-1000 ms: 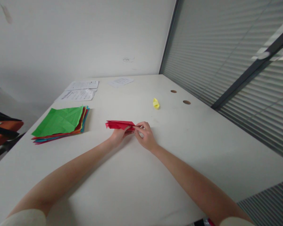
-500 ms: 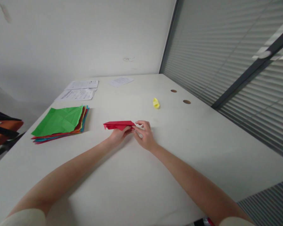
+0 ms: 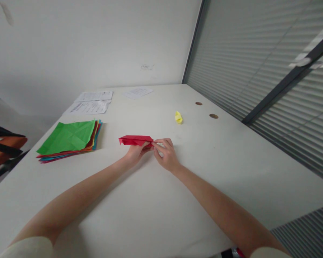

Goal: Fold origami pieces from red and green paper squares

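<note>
A folded red paper is held just above the table, its long side running left to right. My left hand grips it from below and in front, with the thumb on its near side. At the paper's right end, my right hand pinches the corner between thumb and fingers. Part of the paper is hidden behind the left fingers. Farther back to the right lies a small folded yellow paper piece, apart from both hands.
A stack of coloured paper sheets, green sheet on top, lies on the left of the white table. Printed sheets lie at the back left. Two round holes pierce the table near the blinds.
The red paper has tilted slightly, its top edge a little higher. My right fingers have closed in on its right end, where the index finger was more raised before.
</note>
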The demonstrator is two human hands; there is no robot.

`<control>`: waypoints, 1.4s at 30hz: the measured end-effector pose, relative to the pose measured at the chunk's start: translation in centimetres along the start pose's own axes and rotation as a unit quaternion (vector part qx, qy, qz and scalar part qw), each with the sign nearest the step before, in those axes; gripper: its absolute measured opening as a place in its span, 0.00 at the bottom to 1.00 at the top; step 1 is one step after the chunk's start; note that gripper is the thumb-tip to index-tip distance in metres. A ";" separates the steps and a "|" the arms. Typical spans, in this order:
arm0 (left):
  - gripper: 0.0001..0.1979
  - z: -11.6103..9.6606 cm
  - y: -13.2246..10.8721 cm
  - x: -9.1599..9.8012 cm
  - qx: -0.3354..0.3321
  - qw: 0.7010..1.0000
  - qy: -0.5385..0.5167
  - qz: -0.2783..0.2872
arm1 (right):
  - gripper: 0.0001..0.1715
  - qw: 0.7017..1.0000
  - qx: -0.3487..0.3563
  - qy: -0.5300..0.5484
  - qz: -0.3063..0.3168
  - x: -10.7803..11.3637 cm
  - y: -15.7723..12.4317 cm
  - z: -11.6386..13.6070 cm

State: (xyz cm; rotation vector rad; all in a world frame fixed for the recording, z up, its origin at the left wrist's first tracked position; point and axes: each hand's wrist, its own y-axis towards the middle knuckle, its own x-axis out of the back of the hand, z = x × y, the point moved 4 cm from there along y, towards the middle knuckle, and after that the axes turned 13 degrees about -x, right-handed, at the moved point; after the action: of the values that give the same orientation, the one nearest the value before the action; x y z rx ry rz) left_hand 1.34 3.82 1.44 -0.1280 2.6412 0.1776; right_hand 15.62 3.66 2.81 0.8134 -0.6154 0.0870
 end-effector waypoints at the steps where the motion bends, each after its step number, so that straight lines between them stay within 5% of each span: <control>1: 0.07 0.0 0.0 0.0 -0.004 1.000 0.006 0.000 | 0.17 1.000 0.000 0.002 0.002 -0.1 0.0 0.0; 10: 0.08 0.1 0.4 0.9 0.006 0.999 0.029 -0.020 | 0.16 0.988 -0.084 0.129 0.008 -0.9 0.0 -1.5; 19: 0.09 0.0 0.1 0.8 0.003 0.999 0.042 -0.028 | 0.10 0.993 -0.052 0.102 0.018 -0.4 0.2 -1.1; 31: 0.08 0.2 -0.5 -0.1 0.047 0.992 0.109 0.050 | 0.05 0.994 -0.048 0.100 0.009 -0.4 0.0 -1.0; 42: 0.03 0.4 -0.3 0.0 -0.015 0.972 0.217 0.084 | 0.18 0.993 -0.089 0.081 -0.002 -0.6 0.0 -1.2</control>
State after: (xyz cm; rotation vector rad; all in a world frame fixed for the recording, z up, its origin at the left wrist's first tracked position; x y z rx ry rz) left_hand 1.61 3.57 1.07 0.0551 3.0882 0.2711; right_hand 15.71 4.65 1.87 0.6275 -0.4605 0.0916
